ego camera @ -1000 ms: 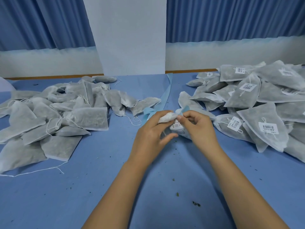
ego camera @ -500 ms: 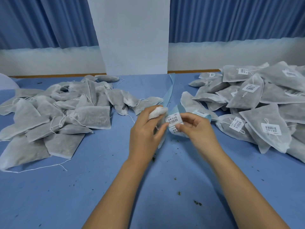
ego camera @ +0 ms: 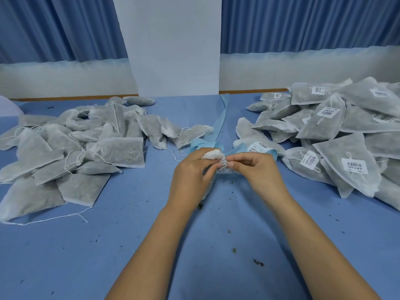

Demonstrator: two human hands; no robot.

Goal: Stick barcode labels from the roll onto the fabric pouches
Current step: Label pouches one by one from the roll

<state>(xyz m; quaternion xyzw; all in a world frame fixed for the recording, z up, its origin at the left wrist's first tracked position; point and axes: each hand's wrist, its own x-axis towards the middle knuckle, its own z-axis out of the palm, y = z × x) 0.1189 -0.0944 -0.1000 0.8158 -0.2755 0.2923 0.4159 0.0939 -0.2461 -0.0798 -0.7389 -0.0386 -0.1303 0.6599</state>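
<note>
My left hand [ego camera: 190, 176] grips a grey fabric pouch whose bunched white top [ego camera: 213, 154] sticks out above the fingers. My right hand [ego camera: 257, 172] pinches a white barcode label [ego camera: 223, 168] against that pouch, right beside my left thumb. The blue label strip [ego camera: 256, 148] with more barcode labels curls on the table just behind my right hand, and its empty backing trails toward the wall [ego camera: 223, 113]. Most of the held pouch is hidden by my hands.
A heap of unlabelled grey pouches [ego camera: 71, 152] lies at the left. A heap of labelled pouches [ego camera: 337, 148] fills the right. The blue table [ego camera: 129, 245] carries scattered dark crumbs in front. A white pillar [ego camera: 175, 46] stands behind.
My right hand has taken a label off the blue strip and brought it down onto the pouch in my left hand. The strip now lies behind my right hand.
</note>
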